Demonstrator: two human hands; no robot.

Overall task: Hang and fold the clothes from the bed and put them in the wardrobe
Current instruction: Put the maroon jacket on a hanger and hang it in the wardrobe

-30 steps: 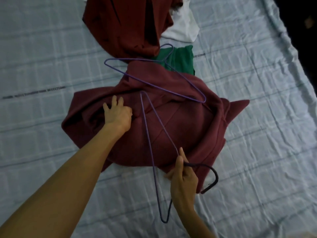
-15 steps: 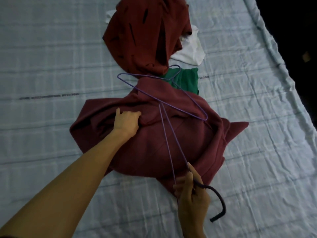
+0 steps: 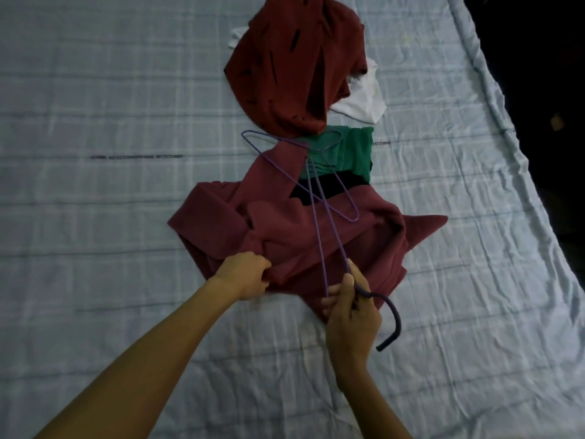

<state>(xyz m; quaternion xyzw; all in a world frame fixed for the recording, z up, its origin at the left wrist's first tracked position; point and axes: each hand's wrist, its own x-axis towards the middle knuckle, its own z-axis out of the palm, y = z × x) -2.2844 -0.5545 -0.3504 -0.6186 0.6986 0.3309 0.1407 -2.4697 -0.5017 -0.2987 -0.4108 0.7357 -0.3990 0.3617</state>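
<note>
A crumpled maroon garment [image 3: 316, 236] lies in the middle of the bed. My left hand [image 3: 245, 274] pinches its near edge. My right hand [image 3: 351, 315] grips a purple wire hanger [image 3: 319, 223] at its neck; its dark hook [image 3: 391, 321] curls out to the right, and its thin frame stretches away over the garment. A second purple hanger [image 3: 285, 166] lies flat on the clothes beyond it. Farther back are a green garment [image 3: 351, 150], a black one [image 3: 329, 186], a dark red patterned one [image 3: 294, 64] and a white one [image 3: 364, 99].
The bed is covered by a pale blue checked sheet [image 3: 126, 217], wrinkled on the right. Its right edge [image 3: 522, 160] drops into a dark area.
My left hand slid from the garment's middle to its near edge and bunched the cloth toward me, uncovering the black garment. My right hand pulled the hanger closer; the view shifted down.
</note>
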